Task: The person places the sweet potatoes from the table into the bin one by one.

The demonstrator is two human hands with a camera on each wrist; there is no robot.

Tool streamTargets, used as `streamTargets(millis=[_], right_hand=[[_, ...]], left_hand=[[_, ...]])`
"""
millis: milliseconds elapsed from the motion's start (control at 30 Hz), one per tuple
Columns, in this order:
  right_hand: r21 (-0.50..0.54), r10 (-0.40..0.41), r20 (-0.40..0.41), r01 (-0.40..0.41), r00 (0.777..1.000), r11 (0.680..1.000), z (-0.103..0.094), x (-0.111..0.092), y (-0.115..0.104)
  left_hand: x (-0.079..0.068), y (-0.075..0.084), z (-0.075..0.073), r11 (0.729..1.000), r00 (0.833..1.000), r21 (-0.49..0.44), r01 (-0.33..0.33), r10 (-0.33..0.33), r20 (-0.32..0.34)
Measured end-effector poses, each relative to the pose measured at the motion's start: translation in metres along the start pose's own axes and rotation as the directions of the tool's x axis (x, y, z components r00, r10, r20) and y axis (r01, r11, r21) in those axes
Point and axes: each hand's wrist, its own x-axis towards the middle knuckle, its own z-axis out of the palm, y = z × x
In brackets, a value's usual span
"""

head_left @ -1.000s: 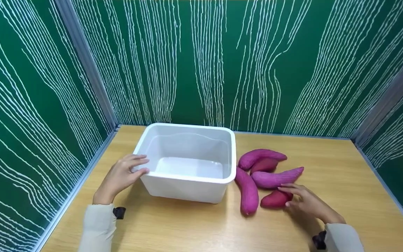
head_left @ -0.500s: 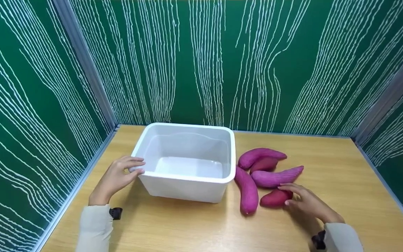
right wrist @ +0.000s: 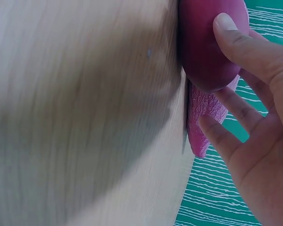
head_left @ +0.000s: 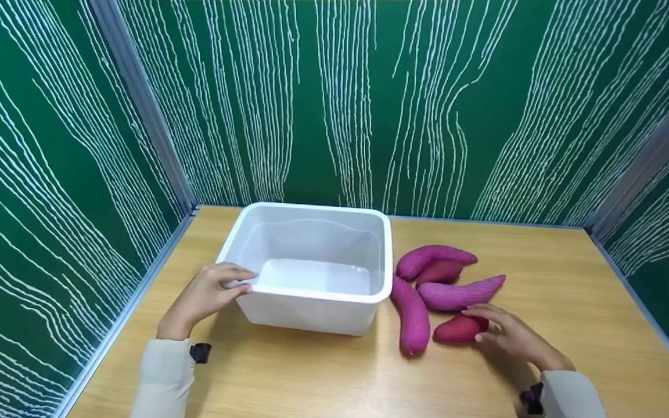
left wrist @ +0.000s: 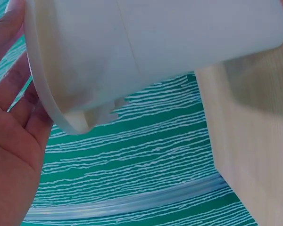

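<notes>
A white plastic bin [head_left: 311, 313] stands upright on the table, its inside bare. My left hand [head_left: 207, 296] rests at the bin's front left corner, fingers over the rim. In the left wrist view these fingers [left wrist: 12, 92] lie fairly straight along the rim. To the right of the bin, my right hand [head_left: 514, 337] holds a smooth red sweet potato [head_left: 455, 330] lying on the table, thumb on the near side and fingers on the far side. In the right wrist view the thumb touches the red sweet potato [right wrist: 203, 42]; a wrinkled pink sweet potato [right wrist: 207, 106] lies behind it.
Several other sweet potatoes lie close together: a long pink one [head_left: 413, 319] beside the bin, a tapered one [head_left: 456, 295], a curved one [head_left: 433, 258] and a darker one [head_left: 440, 271]. Green walls with white lines border the wooden table [head_left: 323, 371] at the back and sides.
My left hand slid slightly left along the bin's corner, then came back to the right. The right hand, the bin and the sweet potatoes stay where they were.
</notes>
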Motion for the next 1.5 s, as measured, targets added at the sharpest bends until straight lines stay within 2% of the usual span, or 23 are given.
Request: streamTargets(millis=[267, 567, 733, 1133, 1367, 1500], right_hand=[[-0.011, 0.022, 0.008, -0.022, 1.0, 1.0, 0.001, 0.001, -0.001], [0.017, 0.069, 0.02, -0.069, 0.997, 0.997, 0.001, 0.001, -0.003], [0.016, 0.055, 0.008, -0.055, 0.998, 0.998, 0.001, 0.0, 0.0], [-0.005, 0.048, 0.011, -0.048, 0.999, 0.999, 0.003, -0.001, 0.002], [-0.022, 0.071, 0.011, -0.071, 0.997, 0.997, 0.004, 0.001, 0.0], [-0.049, 0.046, 0.006, -0.046, 0.999, 0.998, 0.003, 0.0, 0.0]], left_hand=[[0.001, 0.008, 0.001, 1.0, 0.999, -0.014, -0.019, 0.019, 0.026], [0.003, 0.013, 0.003, 0.997, 0.996, 0.01, -0.079, 0.079, 0.034], [0.006, 0.016, 0.003, 0.996, 0.997, 0.033, -0.078, 0.077, 0.026], [0.009, 0.017, 0.004, 1.0, 0.999, 0.012, -0.004, 0.003, 0.047], [0.008, 0.016, 0.005, 0.999, 0.998, 0.002, 0.042, -0.042, 0.056], [0.008, 0.015, 0.006, 0.997, 0.996, -0.01, 0.071, -0.071, 0.063]])
